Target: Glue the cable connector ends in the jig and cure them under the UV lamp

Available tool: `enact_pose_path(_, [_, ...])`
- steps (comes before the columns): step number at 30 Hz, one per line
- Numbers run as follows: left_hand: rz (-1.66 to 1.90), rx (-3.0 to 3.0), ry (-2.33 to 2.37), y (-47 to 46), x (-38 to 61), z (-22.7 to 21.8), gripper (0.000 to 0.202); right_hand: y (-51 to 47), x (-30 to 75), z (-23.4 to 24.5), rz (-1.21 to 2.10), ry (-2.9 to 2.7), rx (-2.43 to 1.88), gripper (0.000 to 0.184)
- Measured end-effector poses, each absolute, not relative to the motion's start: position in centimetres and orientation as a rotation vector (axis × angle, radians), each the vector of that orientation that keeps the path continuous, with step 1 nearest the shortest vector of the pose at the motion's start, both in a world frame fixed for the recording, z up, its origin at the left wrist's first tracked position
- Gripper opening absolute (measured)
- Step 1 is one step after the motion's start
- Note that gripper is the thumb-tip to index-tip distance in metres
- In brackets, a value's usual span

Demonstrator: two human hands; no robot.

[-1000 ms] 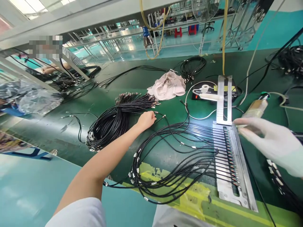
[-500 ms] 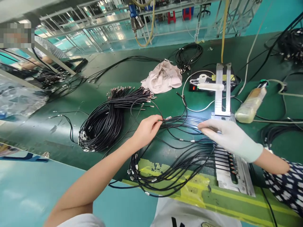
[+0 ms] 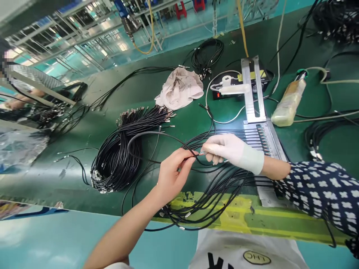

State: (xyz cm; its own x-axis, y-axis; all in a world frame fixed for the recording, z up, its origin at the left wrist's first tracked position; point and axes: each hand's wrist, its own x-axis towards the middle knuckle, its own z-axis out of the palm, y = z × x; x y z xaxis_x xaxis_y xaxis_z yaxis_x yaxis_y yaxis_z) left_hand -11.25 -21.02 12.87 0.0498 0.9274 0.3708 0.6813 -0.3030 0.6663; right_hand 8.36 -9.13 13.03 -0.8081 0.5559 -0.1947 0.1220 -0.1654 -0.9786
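Note:
My bare left hand (image 3: 175,170) pinches a black cable (image 3: 157,133) close to its end; the cable loops up and back to the left. Meeting it fingertip to fingertip, my white-gloved right hand (image 3: 231,151) is closed on the small metal connector (image 3: 202,152) at that end. Behind and beneath the right hand stands a metal fixture (image 3: 252,130) with several black cables laid side by side in its slots. More loose cables (image 3: 207,203) curve below both hands at the table's front edge.
A large coiled cable bundle (image 3: 112,164) lies left of my hands. Farther back are a crumpled pale cloth (image 3: 181,87), a black power box (image 3: 224,91) and a tape-wrapped tool (image 3: 288,99). A co-worker's arm (image 3: 25,98) shows at far left.
My right hand has moved left from the fixture to my left hand and closed on the cable end. The cable's loop has swung left, and the view has shifted.

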Motion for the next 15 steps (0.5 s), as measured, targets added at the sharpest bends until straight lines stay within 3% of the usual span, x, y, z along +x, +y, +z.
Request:
enact_pose_path(5, [1.16, 2.114, 1.545, -21.02, -11.26, 12.44, 0.036, -8.99, 8.65, 13.17, 2.169, -1.737, -0.817, 0.041])
enact_pose_path(15, [1.178, 2.22, 1.274, -20.62, -11.4, 12.4, 0.049, -9.49, 9.11, 13.98, 2.24, -1.65, -0.851, 0.051])
